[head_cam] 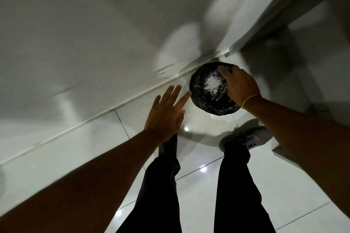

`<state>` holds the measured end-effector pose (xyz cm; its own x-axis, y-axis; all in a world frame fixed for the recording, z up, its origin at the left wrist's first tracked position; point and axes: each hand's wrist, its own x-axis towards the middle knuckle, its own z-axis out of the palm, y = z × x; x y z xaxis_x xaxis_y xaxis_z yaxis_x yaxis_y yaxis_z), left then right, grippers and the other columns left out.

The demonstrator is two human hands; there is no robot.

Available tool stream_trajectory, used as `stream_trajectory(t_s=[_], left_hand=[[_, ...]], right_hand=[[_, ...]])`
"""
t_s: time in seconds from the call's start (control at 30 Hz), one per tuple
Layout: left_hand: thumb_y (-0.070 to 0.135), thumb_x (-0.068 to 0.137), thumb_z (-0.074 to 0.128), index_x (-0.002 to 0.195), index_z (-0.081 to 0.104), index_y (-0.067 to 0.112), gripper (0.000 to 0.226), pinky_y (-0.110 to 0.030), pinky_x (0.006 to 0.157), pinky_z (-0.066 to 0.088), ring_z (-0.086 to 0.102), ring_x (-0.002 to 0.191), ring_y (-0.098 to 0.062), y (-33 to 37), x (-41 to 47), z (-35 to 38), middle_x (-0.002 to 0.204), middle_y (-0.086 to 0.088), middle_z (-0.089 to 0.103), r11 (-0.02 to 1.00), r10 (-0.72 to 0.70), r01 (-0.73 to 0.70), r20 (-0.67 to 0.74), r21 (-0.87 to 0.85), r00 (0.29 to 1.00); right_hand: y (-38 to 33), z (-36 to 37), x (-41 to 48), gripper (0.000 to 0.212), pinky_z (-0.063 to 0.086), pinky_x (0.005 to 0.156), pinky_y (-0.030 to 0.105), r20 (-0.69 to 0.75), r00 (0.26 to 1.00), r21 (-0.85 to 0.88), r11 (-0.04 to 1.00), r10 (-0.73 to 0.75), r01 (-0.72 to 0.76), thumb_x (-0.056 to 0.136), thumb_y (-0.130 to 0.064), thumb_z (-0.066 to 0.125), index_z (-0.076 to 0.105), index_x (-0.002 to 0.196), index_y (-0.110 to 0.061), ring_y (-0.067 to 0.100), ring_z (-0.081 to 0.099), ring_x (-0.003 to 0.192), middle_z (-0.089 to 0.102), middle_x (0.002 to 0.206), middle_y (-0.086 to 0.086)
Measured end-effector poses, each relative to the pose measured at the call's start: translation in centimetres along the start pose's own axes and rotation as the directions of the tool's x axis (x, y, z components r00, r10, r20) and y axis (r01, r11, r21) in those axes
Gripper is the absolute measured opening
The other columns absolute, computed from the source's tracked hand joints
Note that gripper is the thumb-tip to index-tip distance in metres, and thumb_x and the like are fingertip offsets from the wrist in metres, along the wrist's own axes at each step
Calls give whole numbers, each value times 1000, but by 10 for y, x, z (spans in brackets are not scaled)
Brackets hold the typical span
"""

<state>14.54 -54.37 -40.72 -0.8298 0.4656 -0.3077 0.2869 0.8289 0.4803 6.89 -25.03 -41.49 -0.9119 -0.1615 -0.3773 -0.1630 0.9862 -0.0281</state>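
hands flank the lined bin (198, 100): your right hand (239, 85) lies over its right rim, grip hidden. your left hand (164, 113) hangs spread, empty, just beside it.

Glossy white tile floor (75, 147): bag-lined bin (208, 108) near wall (94, 24), grey shoe (251, 141).

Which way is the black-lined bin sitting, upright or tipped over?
Upright: the bin stands on the tiled floor by the wall, its open mouth facing up toward the camera.

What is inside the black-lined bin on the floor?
Shiny black liner and something white, perhaps crumpled paper, in the middle. The right hand covers the right side of the bin, so that part is hidden.
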Motion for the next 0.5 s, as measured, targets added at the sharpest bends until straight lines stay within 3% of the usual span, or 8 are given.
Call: stream_trajectory(t_s=[0.23,0.37,0.5], left_hand=[[33,112,45,172,15,33,67,-64,128,32,8,169,-32,2,4,5,183,-11,15,1000,5,-5,10,-4,1000],[34,112,45,172,15,33,67,-63,128,31,8,169,-32,5,9,8,183,-11,15,1000,23,-23,13,-14,1000],[34,113,44,173,15,32,67,-64,129,31,7,170,-32,4,14,15,183,-11,13,999,38,-38,26,-9,999]], right_hand=[[5,3,7,98,55,65,47,-7,997,-19,996,-82,82,80,7,63,24,161,-29,45,60,95,57,111,26],[7,12,14,96,56,65,49,39,993,-58,992,-111,113,78,8,64,26,161,-22,48,60,99,56,118,27],[7,21,19,92,53,58,48,75,991,-124,985,-112,121,75,8,62,30,159,-11,47,61,92,59,108,26]])
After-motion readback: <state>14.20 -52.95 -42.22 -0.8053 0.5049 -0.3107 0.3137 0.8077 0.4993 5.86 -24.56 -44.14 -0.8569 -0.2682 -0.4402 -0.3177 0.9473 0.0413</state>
